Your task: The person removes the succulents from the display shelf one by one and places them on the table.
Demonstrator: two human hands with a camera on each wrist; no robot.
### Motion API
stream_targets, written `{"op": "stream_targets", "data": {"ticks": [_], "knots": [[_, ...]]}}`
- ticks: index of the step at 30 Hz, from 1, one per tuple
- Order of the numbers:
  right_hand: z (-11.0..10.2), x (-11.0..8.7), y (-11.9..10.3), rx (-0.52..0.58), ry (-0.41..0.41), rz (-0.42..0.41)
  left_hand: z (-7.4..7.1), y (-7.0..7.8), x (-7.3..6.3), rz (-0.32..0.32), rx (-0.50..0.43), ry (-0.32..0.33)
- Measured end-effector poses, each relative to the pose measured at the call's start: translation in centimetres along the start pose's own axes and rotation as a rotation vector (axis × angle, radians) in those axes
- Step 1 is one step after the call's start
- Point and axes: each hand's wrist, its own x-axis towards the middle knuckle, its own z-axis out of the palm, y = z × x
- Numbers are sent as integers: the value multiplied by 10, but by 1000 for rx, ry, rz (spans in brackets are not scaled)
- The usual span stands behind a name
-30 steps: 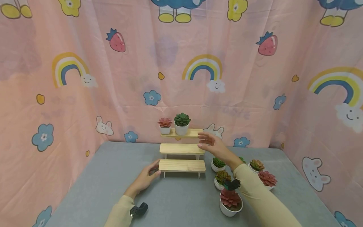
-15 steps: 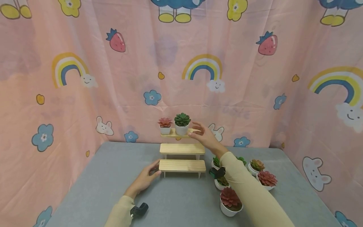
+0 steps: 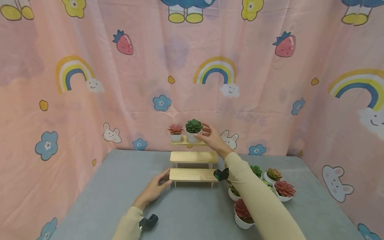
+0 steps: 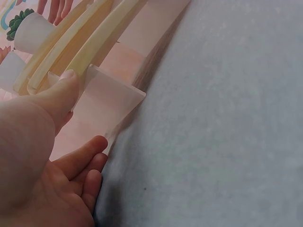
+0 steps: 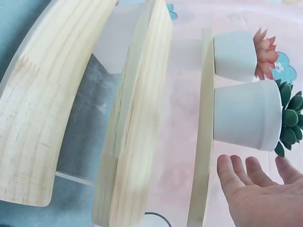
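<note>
My right hand [image 3: 211, 137] reaches to the top board of a three-tier wooden shelf [image 3: 193, 174], its fingers relaxed right at the side of a green succulent [image 3: 193, 126] in a white pot [image 5: 246, 116]. In the right wrist view, a gap shows between these fingertips [image 5: 229, 172] and the pot. A pink succulent [image 3: 175, 129] in a smaller white pot stands left of it on that board. At the left end of the lowest board, my left hand [image 3: 154, 187] rests its thumb [image 4: 66, 90] against the wood, the other fingers loosely extended by the pale shelf leg [image 4: 106, 97].
Several more potted succulents stand on the grey table [image 3: 99, 196] at the right, among them a red one [image 3: 284, 189] and an orange-green one [image 3: 273, 174]. My right forearm passes over some, partly hiding another red one [image 3: 242, 209]. A pink patterned curtain [image 3: 144, 66] hangs behind.
My right hand has moved left along the top board, from its right end to beside the green succulent's pot. The left hand keeps its place at the lowest board.
</note>
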Motion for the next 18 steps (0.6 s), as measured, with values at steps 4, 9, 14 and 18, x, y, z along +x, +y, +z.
{"op": "stream_targets", "data": {"ticks": [4,9,14,18], "knots": [[4,3,-2,16,0,23,-1,1,-1,3,4,0],[6,8,-2,80,1,51,0,1,0,5,-1,-2],[10,13,-2,124,4,62,-1,0,0,4,0,-2],[15,14,-3,132,15,62,-1,1,0,10,7,-7]]}}
